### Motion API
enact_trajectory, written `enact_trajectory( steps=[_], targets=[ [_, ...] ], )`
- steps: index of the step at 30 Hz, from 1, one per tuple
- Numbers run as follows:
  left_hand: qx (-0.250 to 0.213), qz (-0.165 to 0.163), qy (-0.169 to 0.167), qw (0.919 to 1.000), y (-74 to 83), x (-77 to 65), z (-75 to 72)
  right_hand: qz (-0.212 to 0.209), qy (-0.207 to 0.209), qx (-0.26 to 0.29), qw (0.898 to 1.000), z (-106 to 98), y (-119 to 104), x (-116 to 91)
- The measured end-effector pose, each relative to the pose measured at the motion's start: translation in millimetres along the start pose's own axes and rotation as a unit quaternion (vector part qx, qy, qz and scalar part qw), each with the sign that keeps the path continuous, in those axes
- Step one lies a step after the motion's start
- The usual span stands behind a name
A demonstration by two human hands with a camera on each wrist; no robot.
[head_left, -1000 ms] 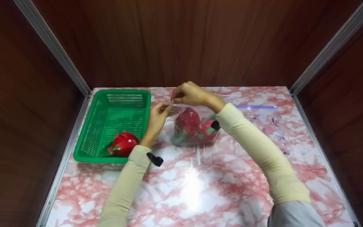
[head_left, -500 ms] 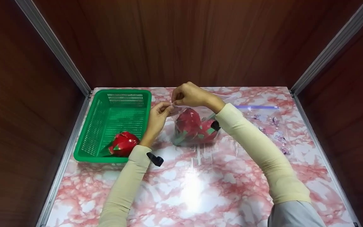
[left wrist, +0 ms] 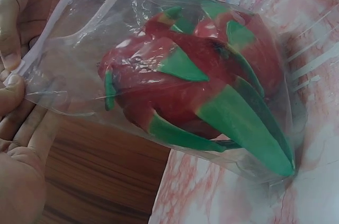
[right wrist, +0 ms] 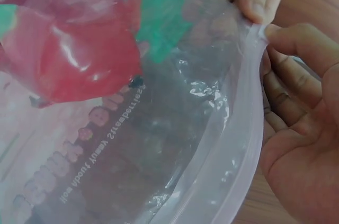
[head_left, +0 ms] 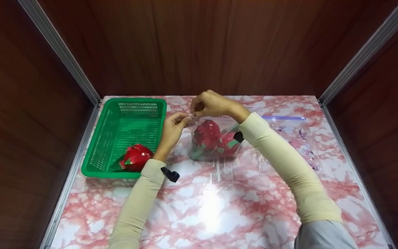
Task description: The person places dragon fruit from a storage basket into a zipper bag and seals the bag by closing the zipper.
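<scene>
A clear zip bag (head_left: 199, 152) stands on the table with two red dragon fruits (head_left: 207, 133) with green scales inside. My left hand (head_left: 174, 128) pinches the bag's upper left corner. Right beside it, my right hand (head_left: 211, 103) pinches the zip strip (right wrist: 256, 49) at the same corner, thumb against fingers. In the right wrist view the fingertips of both hands nearly meet there, and from that corner the pink-tinted mouth of the bag curves away. A small white slider piece (left wrist: 15, 71) shows between the fingertips in the left wrist view.
A green plastic basket (head_left: 90, 148) stands at the left with one more dragon fruit (head_left: 136, 157) in it. Under and beyond my right forearm lies a flat clear bag (head_left: 301, 138) with a purple zip strip and printed figures. Dark wood panels enclose the table.
Both hands stay at the bag's corner. My right hand has shifted very slightly to the right along the zip, and the white piece at the fingertips is less visible now.
</scene>
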State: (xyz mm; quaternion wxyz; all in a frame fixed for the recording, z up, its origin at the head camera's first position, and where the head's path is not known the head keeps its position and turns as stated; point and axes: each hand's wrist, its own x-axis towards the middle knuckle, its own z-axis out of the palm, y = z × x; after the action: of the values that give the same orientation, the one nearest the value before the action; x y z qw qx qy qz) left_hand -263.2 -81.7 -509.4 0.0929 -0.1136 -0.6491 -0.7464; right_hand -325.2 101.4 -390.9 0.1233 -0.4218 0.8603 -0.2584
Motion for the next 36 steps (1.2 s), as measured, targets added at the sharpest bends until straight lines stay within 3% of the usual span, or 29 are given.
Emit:
enact_trajectory(
  steps=[12,17,28,36],
  targets=[
    [-0.002,0.002,0.025,0.9997,-1.0,1.4,-2.6,-0.004,-0.006,-0.006,1.0,-7.0,11.9,-8.4],
    [0.011,0.007,0.026,0.9996,-1.3,2.4,-2.9,-0.006,-0.007,0.003,1.0,-9.7,17.1,-12.4],
    [-0.015,0.007,0.02,0.9997,-0.9,2.8,0.4,-0.006,-0.013,0.004,1.0,-13.2,24.1,-20.8],
    [0.006,0.017,0.031,0.9994,0.0,5.0,-1.4,0.003,-0.008,0.004,1.0,-18.3,27.1,-29.3]
  ],
)
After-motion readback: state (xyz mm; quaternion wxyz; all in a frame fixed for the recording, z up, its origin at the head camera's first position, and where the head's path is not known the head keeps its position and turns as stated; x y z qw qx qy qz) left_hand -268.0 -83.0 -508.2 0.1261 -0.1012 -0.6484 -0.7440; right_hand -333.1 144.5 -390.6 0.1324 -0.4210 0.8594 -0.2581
